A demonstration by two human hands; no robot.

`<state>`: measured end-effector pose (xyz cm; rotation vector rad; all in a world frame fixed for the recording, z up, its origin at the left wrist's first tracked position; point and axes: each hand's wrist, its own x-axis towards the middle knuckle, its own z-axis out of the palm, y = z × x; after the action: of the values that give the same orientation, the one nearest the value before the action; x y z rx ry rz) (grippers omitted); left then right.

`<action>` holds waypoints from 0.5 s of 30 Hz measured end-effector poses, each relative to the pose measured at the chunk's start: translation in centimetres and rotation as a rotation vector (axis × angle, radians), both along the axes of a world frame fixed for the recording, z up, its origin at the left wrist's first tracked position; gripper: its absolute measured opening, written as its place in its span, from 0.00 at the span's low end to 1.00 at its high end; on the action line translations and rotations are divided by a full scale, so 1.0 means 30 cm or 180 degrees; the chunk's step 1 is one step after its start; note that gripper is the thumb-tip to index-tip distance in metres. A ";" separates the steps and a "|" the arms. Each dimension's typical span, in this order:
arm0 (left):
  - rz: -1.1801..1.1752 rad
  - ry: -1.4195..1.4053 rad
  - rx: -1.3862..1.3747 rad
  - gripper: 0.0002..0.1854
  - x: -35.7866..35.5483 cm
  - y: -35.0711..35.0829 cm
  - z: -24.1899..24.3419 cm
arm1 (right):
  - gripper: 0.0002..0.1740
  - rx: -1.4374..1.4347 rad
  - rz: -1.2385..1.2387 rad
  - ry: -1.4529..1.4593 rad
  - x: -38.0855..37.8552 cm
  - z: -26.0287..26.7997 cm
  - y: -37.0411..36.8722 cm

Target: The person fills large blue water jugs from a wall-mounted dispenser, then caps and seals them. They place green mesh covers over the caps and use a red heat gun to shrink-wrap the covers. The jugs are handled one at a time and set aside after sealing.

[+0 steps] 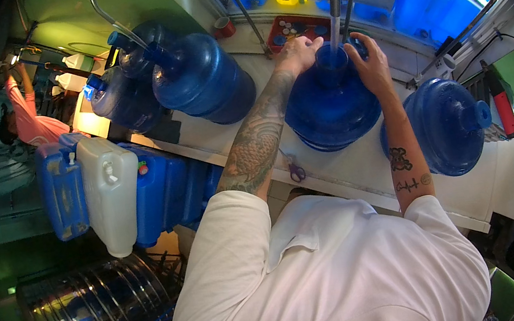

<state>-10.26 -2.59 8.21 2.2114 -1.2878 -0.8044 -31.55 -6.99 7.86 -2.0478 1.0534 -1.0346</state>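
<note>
A large blue water jug [333,109] stands upright on the white counter before me, with a metal filling pipe [333,24] reaching down into its neck. My left hand [299,54] is at the left side of the neck, fingers pointing towards it; whether it touches cannot be told. On the neck's other side is my right hand [371,61], thumb and fingers apart, near a round blue thing partly hidden behind the fingers. A second blue jug [205,78] stands at the left under another metal pipe [108,15]. To the right, another blue jug [449,127] appears tilted, its mouth facing right.
A red tray [275,40] of caps and a red mug [224,27] sit by the window. Scissors [296,173] hang at the counter's near edge. Blue and white containers [111,182] are at the left, above a steel tank [94,304]. A person [34,119] in pink is far left.
</note>
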 end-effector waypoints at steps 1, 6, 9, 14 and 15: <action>0.0010 0.0014 -0.0034 0.33 -0.001 0.001 0.001 | 0.30 0.0002 -0.0003 0.0004 0.001 0.001 0.000; 0.0009 -0.0044 -0.0085 0.33 -0.004 0.008 0.009 | 0.29 0.0010 -0.0007 -0.0023 0.001 0.002 0.002; 0.0017 -0.0057 -0.0081 0.33 -0.008 0.011 0.016 | 0.29 0.0057 0.0005 -0.0023 0.000 0.003 0.002; -0.0020 0.0057 -0.0054 0.33 -0.010 0.011 0.022 | 0.29 0.0066 -0.0014 0.0012 0.002 0.004 0.001; -0.0020 0.0079 -0.0040 0.34 -0.008 0.010 0.020 | 0.29 0.0090 -0.0032 0.0022 0.002 0.004 0.001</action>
<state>-10.50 -2.27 8.81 2.1819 -1.2853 -0.8215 -31.47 -6.96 7.98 -2.0270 1.0769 -1.0129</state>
